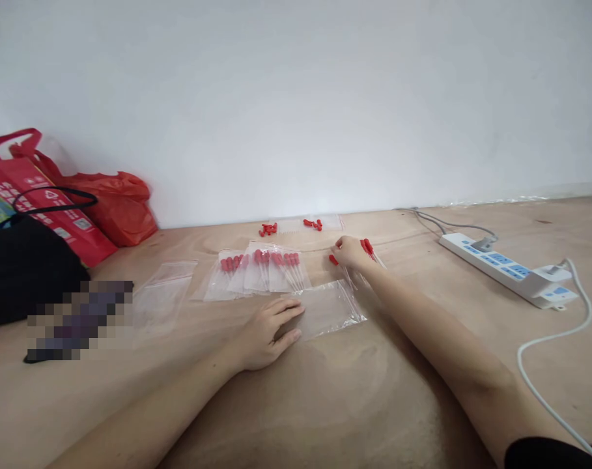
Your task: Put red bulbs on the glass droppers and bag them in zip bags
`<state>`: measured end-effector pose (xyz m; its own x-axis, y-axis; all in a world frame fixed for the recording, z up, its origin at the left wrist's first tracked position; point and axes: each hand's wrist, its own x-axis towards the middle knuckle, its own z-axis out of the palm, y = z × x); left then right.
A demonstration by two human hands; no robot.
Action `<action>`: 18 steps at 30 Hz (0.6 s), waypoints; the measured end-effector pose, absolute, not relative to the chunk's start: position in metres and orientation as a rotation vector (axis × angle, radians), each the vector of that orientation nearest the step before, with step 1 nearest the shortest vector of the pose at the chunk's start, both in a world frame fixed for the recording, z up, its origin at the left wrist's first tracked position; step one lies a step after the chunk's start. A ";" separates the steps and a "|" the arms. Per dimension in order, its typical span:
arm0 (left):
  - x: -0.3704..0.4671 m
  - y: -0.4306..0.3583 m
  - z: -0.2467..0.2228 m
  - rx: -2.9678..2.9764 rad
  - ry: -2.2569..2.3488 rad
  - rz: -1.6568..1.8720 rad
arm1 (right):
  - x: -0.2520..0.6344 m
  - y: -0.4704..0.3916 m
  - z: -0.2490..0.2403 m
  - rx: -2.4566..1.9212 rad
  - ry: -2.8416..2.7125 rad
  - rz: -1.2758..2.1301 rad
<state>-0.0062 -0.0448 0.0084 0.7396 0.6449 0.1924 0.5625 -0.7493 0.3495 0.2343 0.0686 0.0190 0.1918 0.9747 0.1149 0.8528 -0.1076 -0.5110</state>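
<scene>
My left hand (271, 331) rests with its fingers apart on the left edge of a clear zip bag (327, 308) lying flat. Beyond that bag, my right hand (353, 251) is closed, its curled fingertips at the red head of a thin white stick (333, 259); the exact grip is partly hidden. More red-headed sticks (367, 247) lie under and beside this hand. Left of it, several overlapping clear zip bags (256, 277) are fanned out, with red-headed sticks in them. A separate clear zip bag (163, 293) lies further left.
By the wall are small red pieces (267, 229) and more red pieces (313, 225) on clear plastic. A white power strip (508, 268) with a trailing cable (525, 348) lies right. Red bags (114, 205), a black bag (29, 270) and a blurred dark object (83, 319) occupy the left.
</scene>
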 end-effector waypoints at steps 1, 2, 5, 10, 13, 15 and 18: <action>-0.006 -0.045 0.009 2.675 0.947 0.440 | 0.241 0.066 0.021 -1.972 -1.681 0.330; -0.006 -0.045 0.009 2.677 0.947 0.440 | 0.248 0.063 0.022 -1.920 -1.642 0.313; -0.006 -0.044 0.008 2.672 0.949 0.447 | 0.272 0.048 0.020 -1.683 -1.435 0.282; -0.007 -0.043 0.007 2.645 0.971 0.446 | 0.287 0.015 -0.003 -1.438 -1.106 0.580; -0.007 -0.044 0.007 2.610 1.005 0.448 | 0.278 -0.003 -0.014 -1.295 -0.964 0.865; -0.008 -0.045 0.007 2.586 1.025 0.449 | 0.271 -0.015 -0.016 -1.179 -0.887 1.050; -0.008 -0.045 0.008 2.568 1.029 0.447 | 0.266 -0.030 -0.015 -1.061 -0.957 1.296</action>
<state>-0.0079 -0.0451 0.0079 0.6886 0.7069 0.1616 0.6007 -0.6809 0.4189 0.2657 -0.0301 -0.0146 0.0579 0.9977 -0.0345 -0.2604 -0.0183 -0.9653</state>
